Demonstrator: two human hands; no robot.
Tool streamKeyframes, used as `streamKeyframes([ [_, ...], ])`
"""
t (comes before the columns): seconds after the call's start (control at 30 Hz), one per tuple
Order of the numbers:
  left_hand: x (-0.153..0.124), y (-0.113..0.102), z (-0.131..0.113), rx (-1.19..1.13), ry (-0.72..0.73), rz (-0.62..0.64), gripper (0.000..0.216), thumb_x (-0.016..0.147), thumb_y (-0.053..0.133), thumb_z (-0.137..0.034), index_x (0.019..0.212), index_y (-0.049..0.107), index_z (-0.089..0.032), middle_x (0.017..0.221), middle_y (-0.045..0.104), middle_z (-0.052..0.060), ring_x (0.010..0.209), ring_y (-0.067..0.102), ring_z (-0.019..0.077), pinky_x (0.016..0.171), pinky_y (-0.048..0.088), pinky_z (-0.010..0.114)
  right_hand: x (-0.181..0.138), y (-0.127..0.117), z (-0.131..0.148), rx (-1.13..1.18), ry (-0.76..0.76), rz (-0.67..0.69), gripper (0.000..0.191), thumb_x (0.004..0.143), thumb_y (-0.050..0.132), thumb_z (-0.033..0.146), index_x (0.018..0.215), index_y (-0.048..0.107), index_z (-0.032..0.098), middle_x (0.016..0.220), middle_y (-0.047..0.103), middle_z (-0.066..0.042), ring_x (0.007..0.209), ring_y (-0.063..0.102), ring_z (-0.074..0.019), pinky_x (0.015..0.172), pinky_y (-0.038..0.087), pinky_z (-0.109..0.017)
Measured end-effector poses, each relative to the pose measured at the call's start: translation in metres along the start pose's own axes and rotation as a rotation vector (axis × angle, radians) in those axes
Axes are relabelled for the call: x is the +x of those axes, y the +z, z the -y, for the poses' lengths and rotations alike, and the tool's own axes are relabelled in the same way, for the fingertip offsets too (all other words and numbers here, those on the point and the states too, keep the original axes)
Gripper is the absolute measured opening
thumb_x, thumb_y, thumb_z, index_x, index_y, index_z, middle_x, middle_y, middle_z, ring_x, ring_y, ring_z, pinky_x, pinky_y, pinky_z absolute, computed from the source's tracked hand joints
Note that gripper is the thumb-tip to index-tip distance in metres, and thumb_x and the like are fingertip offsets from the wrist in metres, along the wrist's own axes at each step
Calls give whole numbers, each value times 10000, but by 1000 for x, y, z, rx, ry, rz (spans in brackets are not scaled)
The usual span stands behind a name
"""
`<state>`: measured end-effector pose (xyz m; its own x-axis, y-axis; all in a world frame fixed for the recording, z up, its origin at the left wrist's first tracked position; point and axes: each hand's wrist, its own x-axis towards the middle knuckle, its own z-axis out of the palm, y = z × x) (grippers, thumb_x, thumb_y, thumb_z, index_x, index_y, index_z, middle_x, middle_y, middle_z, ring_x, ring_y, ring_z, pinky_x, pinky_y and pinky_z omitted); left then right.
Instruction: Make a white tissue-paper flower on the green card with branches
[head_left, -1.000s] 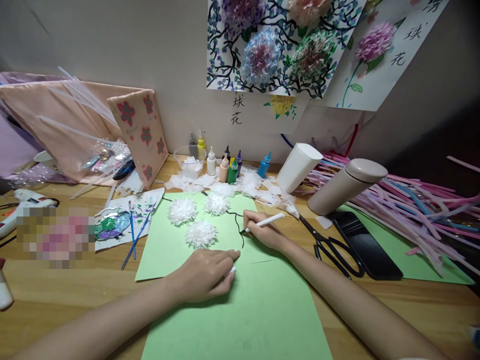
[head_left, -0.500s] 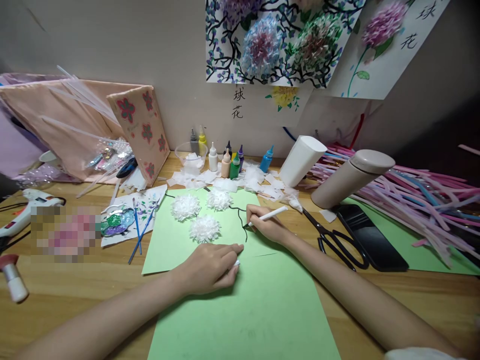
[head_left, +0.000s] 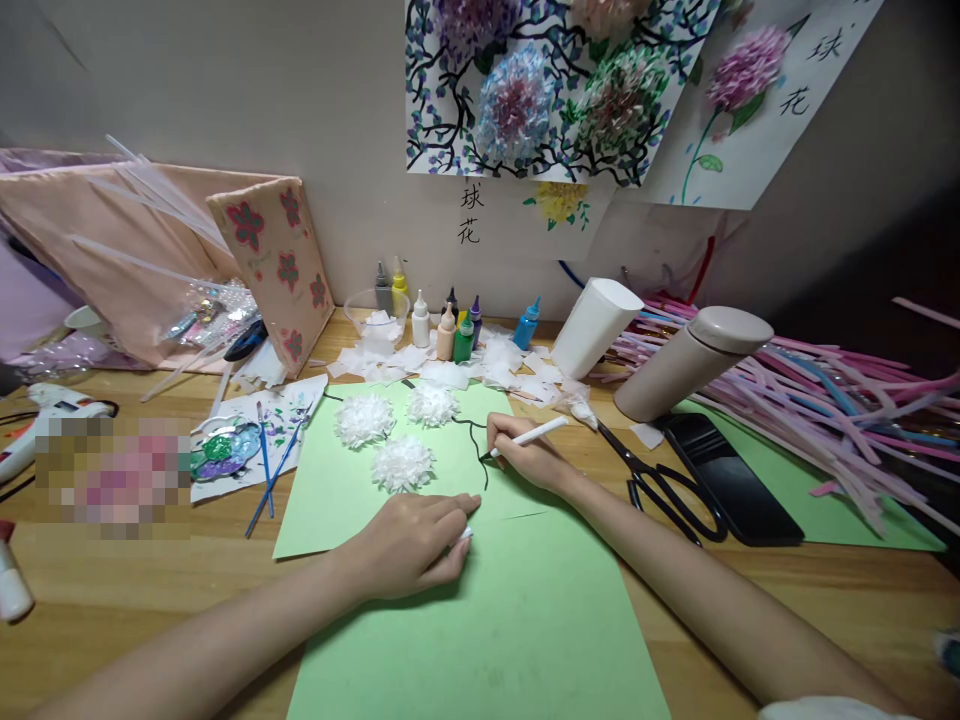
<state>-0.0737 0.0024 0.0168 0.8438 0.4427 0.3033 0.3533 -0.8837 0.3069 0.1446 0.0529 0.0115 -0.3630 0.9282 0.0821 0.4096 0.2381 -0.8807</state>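
Note:
My right hand (head_left: 519,450) is closed around a white marker pen (head_left: 541,431), its dark tip at a black branching line (head_left: 478,447) on the green paper (head_left: 480,630). Flat-palmed on the sheet, my left hand (head_left: 416,545) has its index finger stretched toward the line's lower end. Its other fingers are curled over a small white pen cap (head_left: 466,534), mostly hidden. Three fluffy white paper flowers, one of them the lower flower (head_left: 403,464), sit on the paper's upper part. A short thin dark stroke (head_left: 525,516) lies below the branch.
Paint bottles (head_left: 464,338) and white paper scraps (head_left: 427,358) line the back. Black scissors (head_left: 660,480), a phone (head_left: 731,480), a tumbler (head_left: 686,365) and a white roll (head_left: 598,328) stand or lie at right. Paintbrushes (head_left: 266,470), a palette (head_left: 225,450) and a glue gun (head_left: 52,425) are at left.
The view has shifted slightly, so everything sits a little further left and lower. Both hands keep nearly the same places on the paper, the pen tip still at the branch.

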Motion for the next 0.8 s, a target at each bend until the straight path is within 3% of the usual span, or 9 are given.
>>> streamKeyframes([
  [0.37, 1, -2, -1, 12, -13, -15, 155, 855, 380, -194, 809, 526, -172, 986, 685, 61, 708, 653, 129, 582, 520, 241, 0, 0, 0, -4, 11, 6, 170, 720, 399, 101, 585, 446, 193, 491, 464, 48, 502, 437, -117, 499, 314, -222],
  [0.8, 2, -2, -1, -18, 0, -24, 157, 855, 375, -182, 810, 524, -171, 984, 691, 58, 783, 669, 145, 624, 543, 262, -1, -2, -2, 11, 5, 23, 194, 713, 398, 110, 540, 420, 196, 468, 448, 46, 497, 430, -120, 506, 318, -228],
])
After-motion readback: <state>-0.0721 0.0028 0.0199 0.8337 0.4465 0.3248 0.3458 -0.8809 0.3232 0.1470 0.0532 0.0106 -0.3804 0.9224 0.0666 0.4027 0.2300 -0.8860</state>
